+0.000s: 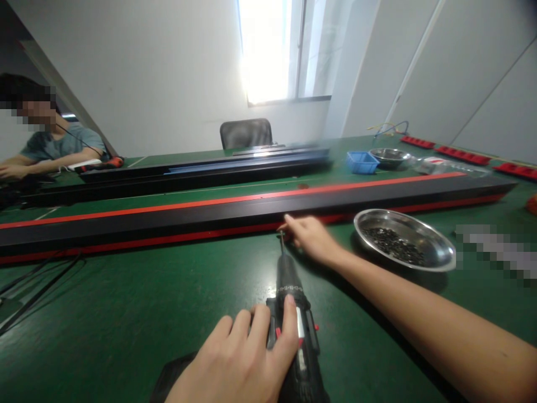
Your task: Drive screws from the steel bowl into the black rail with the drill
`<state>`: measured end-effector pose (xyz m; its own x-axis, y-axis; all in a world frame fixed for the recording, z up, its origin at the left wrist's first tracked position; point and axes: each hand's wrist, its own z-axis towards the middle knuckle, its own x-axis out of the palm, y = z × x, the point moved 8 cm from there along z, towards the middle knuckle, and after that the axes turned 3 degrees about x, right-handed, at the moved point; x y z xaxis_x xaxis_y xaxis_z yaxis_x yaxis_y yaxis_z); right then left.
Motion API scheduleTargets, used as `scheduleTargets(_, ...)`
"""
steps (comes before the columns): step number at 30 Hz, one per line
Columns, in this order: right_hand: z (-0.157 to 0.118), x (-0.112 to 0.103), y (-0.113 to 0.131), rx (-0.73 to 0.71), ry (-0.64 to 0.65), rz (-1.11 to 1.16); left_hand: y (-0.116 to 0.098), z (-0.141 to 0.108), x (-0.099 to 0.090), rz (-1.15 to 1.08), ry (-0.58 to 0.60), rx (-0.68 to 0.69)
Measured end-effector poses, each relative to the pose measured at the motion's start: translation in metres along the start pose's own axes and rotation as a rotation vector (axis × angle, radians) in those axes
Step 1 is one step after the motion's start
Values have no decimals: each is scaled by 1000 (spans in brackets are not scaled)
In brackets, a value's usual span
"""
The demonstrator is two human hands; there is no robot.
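My left hand (247, 347) is wrapped over the body of a black cordless drill (308, 358), its index finger or thumb lying along the top. The drill's bit points away from me toward a long black bar with red edges (235, 210). At the bit's tip, my right hand (310, 238) pinches what looks like a small screw (281, 228), mostly hidden and blurred. Those fingertips are close to the bar's near red side. Right of my right hand stands a steel bowl (444, 252) holding many small dark screws (394, 245).
More long dark bars (126, 178) lie farther back on the green table (126, 313). A blue basket (362, 163), a second steel bowl (390, 157) and red strips (461, 155) are at the back right. Black cables (46, 291) lie at left. A co-worker (62, 143) sits far left.
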<state>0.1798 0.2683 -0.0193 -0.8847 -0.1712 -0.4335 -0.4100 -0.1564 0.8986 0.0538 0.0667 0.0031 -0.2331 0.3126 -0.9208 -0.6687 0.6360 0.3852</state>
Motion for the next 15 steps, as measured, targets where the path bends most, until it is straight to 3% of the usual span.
scheduleTargets(9,-6,-4,10,-119,-80,-143,-3,-2,0,-9,1,5)
scheduleTargets(15,-9,-4,11,-153,-76,-83,-5,-3,1,-7,9,9)
